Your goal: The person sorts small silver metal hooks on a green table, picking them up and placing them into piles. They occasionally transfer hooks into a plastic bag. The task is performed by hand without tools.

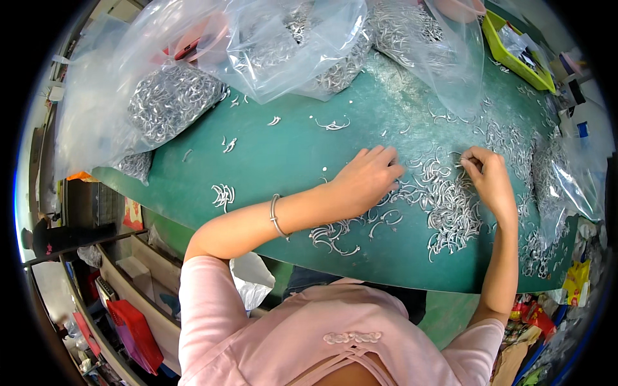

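A loose pile of small, curved silver metal pieces (450, 209) lies on a green tabletop (257, 167). At the pile's left side, my left hand (370, 177) is closed, its fingers curled down. What those fingers hold, if anything, is hidden. My right hand (492, 177) pinches at the pile's upper right edge, with thumb and forefinger together on a small curved metal piece (460, 162). Nearer to me, below my left wrist, lies a smaller scatter of curved pieces (333, 238). A little cluster (223, 195) rests beyond my left forearm.
Clear plastic bags full of such pieces stand along the far edge, including one at the left (170, 100). Another bag (553, 177) is at the right, among scattered pieces. A yellow-green tray (515, 55) sits far right. Shelves with a red folder (138, 338) stand lower left.
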{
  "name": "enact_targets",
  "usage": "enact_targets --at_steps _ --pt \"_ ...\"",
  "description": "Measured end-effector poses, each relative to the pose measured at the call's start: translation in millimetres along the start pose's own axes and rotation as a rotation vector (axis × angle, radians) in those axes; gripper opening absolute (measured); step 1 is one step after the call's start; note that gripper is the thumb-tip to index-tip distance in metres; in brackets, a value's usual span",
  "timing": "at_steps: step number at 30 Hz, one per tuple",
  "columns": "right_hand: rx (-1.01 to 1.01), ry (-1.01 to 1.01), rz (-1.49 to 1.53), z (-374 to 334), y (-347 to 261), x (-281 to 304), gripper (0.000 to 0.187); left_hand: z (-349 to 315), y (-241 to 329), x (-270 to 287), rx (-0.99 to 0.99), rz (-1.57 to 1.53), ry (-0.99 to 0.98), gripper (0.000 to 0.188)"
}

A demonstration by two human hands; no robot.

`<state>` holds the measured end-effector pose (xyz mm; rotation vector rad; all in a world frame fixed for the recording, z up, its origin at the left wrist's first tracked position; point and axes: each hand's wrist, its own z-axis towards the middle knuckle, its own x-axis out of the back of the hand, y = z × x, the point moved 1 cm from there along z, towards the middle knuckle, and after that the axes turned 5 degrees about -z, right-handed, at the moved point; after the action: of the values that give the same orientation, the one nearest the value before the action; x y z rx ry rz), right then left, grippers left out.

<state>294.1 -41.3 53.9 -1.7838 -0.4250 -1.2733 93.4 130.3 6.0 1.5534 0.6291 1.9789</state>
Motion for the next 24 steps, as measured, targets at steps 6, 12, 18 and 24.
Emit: enact_targets --at_steps 6,12,18,24 --pt "0.063 -0.144 0.549 3.7 3.3 -12.7 0.011 -3.4 1.0 -2.5 0.0 -0.188 -0.027 0.029" --pt "0.031 -0.355 0.867 3.1 -21.9 -39.1 0.014 9.2 2.0 8.1 0.359 -0.895 0.006 0.033" --pt "0.045 -0.341 0.924 2.0 -34.8 -42.9 0.014 11.0 -6.6 16.8 0.534 -1.119 -0.063 0.024" --pt "0.088 -0.261 0.947 3.2 -47.5 -62.5 0.015 3.9 -10.2 20.9 0.619 -1.119 -0.012 0.023"
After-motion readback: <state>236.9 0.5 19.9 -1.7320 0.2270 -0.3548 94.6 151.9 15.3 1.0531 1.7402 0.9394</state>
